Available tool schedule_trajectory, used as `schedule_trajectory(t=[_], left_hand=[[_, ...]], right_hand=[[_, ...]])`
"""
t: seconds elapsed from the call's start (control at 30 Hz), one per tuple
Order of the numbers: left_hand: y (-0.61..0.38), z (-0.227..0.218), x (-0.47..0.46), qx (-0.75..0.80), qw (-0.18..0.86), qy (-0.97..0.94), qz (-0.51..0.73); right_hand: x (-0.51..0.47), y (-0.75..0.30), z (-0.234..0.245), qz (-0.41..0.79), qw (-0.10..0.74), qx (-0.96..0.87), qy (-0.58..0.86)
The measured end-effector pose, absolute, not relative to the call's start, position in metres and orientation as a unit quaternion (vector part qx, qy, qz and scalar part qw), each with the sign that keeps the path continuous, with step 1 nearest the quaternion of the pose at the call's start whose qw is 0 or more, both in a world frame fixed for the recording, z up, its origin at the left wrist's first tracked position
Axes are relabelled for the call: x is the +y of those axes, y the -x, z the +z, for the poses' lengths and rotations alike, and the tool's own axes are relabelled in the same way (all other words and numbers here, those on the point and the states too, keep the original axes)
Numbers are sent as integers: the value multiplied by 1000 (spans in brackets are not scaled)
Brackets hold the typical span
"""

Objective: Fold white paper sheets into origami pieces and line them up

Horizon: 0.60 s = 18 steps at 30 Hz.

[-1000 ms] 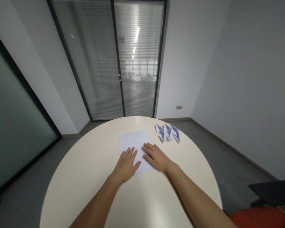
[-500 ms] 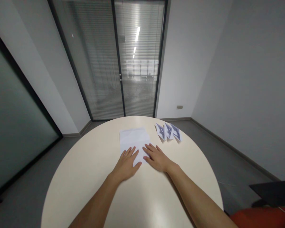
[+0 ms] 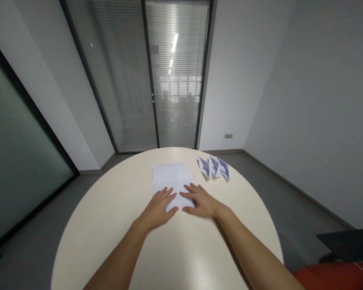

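Note:
A white sheet of paper (image 3: 171,177) lies flat on the round cream table (image 3: 109,225), towards its far side. My left hand (image 3: 157,207) rests flat on the sheet's near left corner, fingers stretched out. My right hand (image 3: 199,200) lies flat on the near right corner, fingers extended and turned towards the left hand. Both hands press on the near edge of the paper and hold nothing.
Three folded paper pieces with blue-grey print (image 3: 214,167) lie in a row at the table's far right edge. Glass doors with blinds (image 3: 157,80) stand behind the table. A red object (image 3: 335,276) and a dark object (image 3: 347,243) are at the lower right.
The paper slid a little away from me and the hands moved to its near edge. The right hand's fingers have turned inward towards the left hand.

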State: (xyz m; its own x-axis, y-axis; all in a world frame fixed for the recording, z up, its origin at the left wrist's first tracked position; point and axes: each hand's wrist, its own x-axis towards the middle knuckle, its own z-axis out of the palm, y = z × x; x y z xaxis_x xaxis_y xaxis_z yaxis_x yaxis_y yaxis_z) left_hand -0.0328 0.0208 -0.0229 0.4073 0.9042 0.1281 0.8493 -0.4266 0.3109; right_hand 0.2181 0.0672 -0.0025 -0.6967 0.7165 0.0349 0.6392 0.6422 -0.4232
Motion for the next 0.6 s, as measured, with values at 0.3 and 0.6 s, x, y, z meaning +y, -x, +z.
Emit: schedule_trajectory(t=[0.3,0.6], left_hand=[[34,-20,20,528,125,-828,139],[36,-22,20,517,128,-833,152]], right_hand=[[69,-219,-4,157,163,-914,336],[66,-216,4,179,179,-911,326]])
